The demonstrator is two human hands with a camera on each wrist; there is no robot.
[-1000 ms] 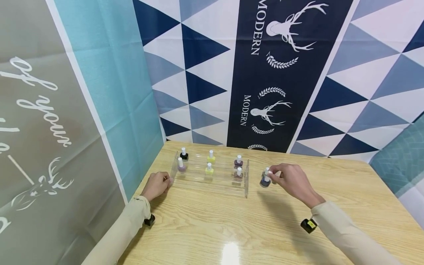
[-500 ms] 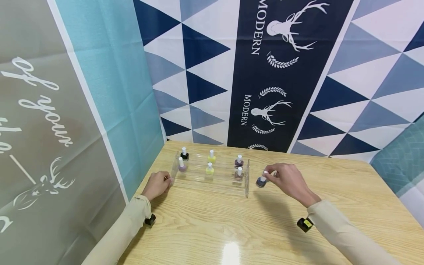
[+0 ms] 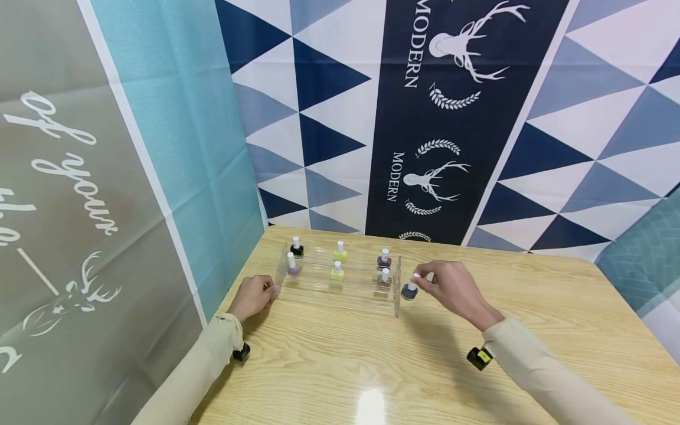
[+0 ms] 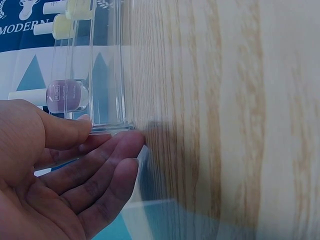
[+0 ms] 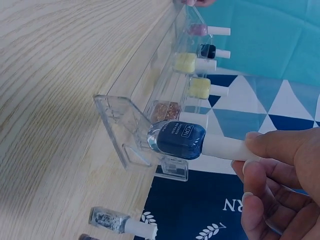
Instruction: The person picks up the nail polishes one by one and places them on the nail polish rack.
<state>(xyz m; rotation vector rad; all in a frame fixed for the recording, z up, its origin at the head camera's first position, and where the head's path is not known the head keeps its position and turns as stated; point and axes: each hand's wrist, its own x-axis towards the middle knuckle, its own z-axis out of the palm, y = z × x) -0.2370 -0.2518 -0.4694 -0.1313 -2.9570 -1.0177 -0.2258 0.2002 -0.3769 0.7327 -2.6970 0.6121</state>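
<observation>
My right hand [image 3: 454, 286] pinches the white cap of a dark blue nail polish bottle [image 5: 180, 140]. In the head view this bottle hangs just right of the clear acrylic rack [image 3: 329, 302], slightly tilted. My left hand [image 3: 252, 295] holds the rack's left end panel between thumb and fingers. On the rack stand a black polish [image 3: 297, 251] and a lilac polish [image 4: 65, 96] at the left, two yellow polishes [image 3: 337, 274] in the middle, and a dark purple polish [image 3: 384, 261] behind a glittery brown one [image 5: 166, 111] at the right.
A silver glitter polish bottle [image 5: 109, 220] stands on the wooden table [image 3: 329, 360], right of the rack, mostly hidden by my right hand in the head view. Part of another bottle [image 5: 87, 237] shows at the right wrist view's lower edge. Patterned cloth [image 3: 329, 118] hangs behind.
My right hand has moved left with the blue nail polish, bringing it close to the rack's right end. My left hand has stayed on the rack.
</observation>
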